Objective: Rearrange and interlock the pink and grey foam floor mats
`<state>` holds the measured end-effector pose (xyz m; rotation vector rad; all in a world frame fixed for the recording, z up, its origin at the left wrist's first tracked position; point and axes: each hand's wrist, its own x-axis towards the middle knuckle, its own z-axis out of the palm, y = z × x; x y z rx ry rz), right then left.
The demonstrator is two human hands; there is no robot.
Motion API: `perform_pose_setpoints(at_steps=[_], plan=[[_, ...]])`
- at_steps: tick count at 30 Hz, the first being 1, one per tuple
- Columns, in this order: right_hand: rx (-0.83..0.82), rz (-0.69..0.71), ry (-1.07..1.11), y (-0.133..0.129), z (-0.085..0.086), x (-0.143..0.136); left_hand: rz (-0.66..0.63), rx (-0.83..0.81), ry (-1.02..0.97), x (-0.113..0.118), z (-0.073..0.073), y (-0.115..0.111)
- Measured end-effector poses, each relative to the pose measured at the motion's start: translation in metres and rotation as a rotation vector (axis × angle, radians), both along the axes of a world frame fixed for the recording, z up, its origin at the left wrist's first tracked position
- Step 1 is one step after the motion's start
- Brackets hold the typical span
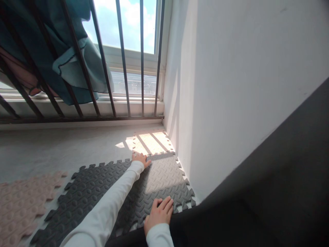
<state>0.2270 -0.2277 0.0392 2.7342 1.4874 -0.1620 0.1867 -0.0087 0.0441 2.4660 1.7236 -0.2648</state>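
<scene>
My left hand (140, 159) reaches forward in the head view and lies on the seam between a sunlit, light-coloured foam mat tile (151, 143) and a grey foam mat tile (164, 175). Its fingers are partly spread, with nothing in them. My right hand (159, 212) rests with fingers stretched out on the near edge of the grey tile. To the left, a darker foam mat tile (89, 192) with round bumps lies alongside the grey one, partly hidden by my left sleeve. All these tiles have toothed edges.
A pinkish foam mat tile (23, 202) lies apart on the concrete floor (64, 144) at the left. White wall (231, 85) closes off the right side. Dark railing bars (123, 68) stand before the window, with a teal cloth (77, 58) hanging behind them.
</scene>
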Motion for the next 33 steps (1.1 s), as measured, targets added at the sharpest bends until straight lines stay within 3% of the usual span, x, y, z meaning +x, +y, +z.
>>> perform_pose_setpoints(at_steps=[3, 9, 14, 21, 28, 33], plan=[[0.007, -0.002, 0.001, 0.001, -0.004, 0.0, -0.091, 0.008, -0.052, 0.006, -0.002, 0.0], [0.032, 0.008, -0.043, 0.0, -0.015, 0.002, 0.048, -0.085, -0.168, 0.02, -0.009, -0.007], [0.044, 0.013, -0.056, 0.004, -0.028, 0.001, 0.012, -0.03, -0.191, 0.037, -0.006, -0.005], [0.05, 0.011, -0.034, 0.007, -0.043, 0.002, 0.073, -0.034, -0.273, 0.062, -0.02, -0.008], [0.126, 0.057, -0.034, 0.001, -0.041, 0.004, -0.12, -0.005, -0.24, 0.092, -0.006, -0.002], [0.175, 0.001, -0.118, 0.005, -0.048, 0.001, -0.196, -0.058, -0.256, 0.12, -0.011, -0.005]])
